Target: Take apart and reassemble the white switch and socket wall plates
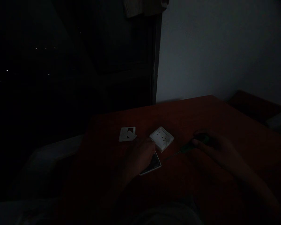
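Note:
The scene is very dark. My left hand rests on a reddish table, its fingers curled over a flat dark square plate with a pale edge. My right hand is closed round the green handle of a screwdriver, whose thin shaft points left toward the plate. A white socket module with small slots lies just beyond my left hand. A white cover frame with a square opening lies further left.
A pale wall rises behind the table. A dark door or cabinet fills the left. The table's left edge drops onto a pale surface. A dark object sits at the far right.

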Motion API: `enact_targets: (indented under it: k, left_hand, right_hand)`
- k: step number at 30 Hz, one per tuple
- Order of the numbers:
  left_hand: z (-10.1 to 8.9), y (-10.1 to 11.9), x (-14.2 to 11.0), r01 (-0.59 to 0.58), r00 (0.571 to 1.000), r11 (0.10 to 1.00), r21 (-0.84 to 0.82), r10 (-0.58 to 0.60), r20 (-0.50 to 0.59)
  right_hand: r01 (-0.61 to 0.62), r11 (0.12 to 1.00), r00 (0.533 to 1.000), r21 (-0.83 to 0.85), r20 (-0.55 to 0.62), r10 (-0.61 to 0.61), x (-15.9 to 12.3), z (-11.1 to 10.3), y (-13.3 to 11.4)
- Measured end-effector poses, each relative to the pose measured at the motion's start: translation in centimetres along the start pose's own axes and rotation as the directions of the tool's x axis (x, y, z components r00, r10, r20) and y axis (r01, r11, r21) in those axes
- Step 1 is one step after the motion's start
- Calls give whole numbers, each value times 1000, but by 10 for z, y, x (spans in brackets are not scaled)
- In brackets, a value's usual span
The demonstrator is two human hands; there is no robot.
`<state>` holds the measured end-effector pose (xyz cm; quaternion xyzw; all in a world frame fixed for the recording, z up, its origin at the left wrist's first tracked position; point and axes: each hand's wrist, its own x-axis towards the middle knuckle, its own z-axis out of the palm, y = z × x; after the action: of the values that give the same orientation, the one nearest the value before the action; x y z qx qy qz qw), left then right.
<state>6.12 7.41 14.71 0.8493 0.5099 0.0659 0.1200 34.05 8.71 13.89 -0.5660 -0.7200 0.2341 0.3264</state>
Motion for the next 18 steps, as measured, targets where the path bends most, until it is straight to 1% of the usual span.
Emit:
enact_targets:
  k: [2, 4, 6, 8, 11, 13, 15, 18]
  left_hand:
    - [1, -7, -7, 53, 997, 993, -101, -58, -47]
    - [7, -19, -18, 153, 979, 973, -174, -173, -104]
    - [15, -36, -34, 261, 940, 947, -186, -293, -173]
    - [25, -56, -54, 359, 900, 920, -159, -386, -202]
    - [40, -84, -85, 458, 857, 882, -112, -471, -209]
    - [47, -97, -101, 501, 837, 859, -100, -511, -194]
    - [52, -104, -111, 527, 825, 842, -111, -539, -169]
    - [53, -106, -119, 544, 821, 832, -111, -555, -137]
  right_hand:
    - [-2, 1000, 1000, 3, 4, 2, -1, 1, 1]
    - [-6, 1000, 1000, 9, 0, 6, -2, 1, 2]
    - [-14, 1000, 1000, 21, -7, 14, -3, 0, 3]
    - [-29, 999, 999, 40, -19, 30, -3, -1, 3]
    - [-62, 997, 997, 49, -41, 64, -4, -1, 4]
    - [-70, 995, 995, 68, -67, 75, -4, 0, 3]
    - [-64, 994, 994, 89, -78, 71, -4, 3, -1]
    - [-51, 994, 996, 100, -66, 57, -2, 10, -12]
